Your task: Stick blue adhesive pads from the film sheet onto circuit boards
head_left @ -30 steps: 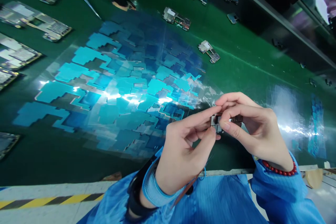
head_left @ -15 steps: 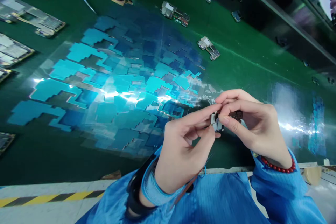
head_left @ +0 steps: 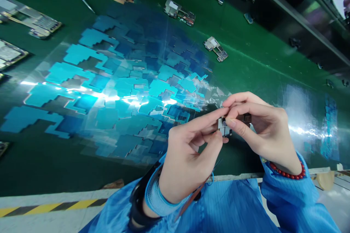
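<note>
Both my hands meet over the near edge of the green belt (head_left: pixel 259 69). My left hand (head_left: pixel 188 153) pinches the left end of a small circuit board (head_left: pixel 224 126) between thumb and forefinger. My right hand (head_left: pixel 262 127) grips the same board from the right, its fingers curled over the top and hiding most of it. I wear blue sleeves, a dark band on the left wrist and a red bead bracelet (head_left: pixel 287 173) on the right.
A clear sheet covered with several blue film pieces (head_left: pixel 115 87) lies on the belt to the left. Loose circuit boards (head_left: pixel 216 48) sit farther back, more (head_left: pixel 41 23) at far left. Another filmed sheet (head_left: pixel 328 123) lies at right. A yellow-black stripe (head_left: pixel 41 207) marks the near edge.
The view has drifted slightly, so the belt items sit a little further left and up. My hands keep the same pinch on the small board.
</note>
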The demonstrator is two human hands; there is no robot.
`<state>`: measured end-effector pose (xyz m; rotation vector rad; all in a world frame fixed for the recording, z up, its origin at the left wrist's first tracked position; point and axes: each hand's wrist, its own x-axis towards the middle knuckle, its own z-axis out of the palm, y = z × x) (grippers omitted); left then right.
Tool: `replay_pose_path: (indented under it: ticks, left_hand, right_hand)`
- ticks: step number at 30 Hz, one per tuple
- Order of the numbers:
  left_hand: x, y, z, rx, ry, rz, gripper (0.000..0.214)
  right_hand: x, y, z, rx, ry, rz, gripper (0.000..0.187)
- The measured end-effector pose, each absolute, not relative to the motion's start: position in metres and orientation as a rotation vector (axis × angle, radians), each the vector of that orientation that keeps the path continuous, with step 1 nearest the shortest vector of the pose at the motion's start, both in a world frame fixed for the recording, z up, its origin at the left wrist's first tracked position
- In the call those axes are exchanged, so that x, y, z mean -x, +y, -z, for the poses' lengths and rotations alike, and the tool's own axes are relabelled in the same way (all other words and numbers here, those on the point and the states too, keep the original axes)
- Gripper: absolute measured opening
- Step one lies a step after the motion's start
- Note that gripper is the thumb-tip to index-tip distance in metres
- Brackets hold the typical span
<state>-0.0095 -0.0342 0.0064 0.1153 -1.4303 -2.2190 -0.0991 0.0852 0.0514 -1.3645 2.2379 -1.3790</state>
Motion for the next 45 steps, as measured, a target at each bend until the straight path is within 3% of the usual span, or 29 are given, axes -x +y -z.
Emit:
replay_pose_path:
  ticks: [13, 45]
  left_hand:
    - [0.007, -0.03, 0.009, -0.098, -1.383, 2.188, 0.038]
    - [0.013, -0.032, -0.002, -0.196, -1.5, 2.128, 0.025]
  right_hand:
    - [0.098, 0.085, -0.051, 1.35, 2.234, 1.406, 0.005]
    - [0.099, 0.086, -0.046, 1.48, 2.316, 1.383, 0.006]
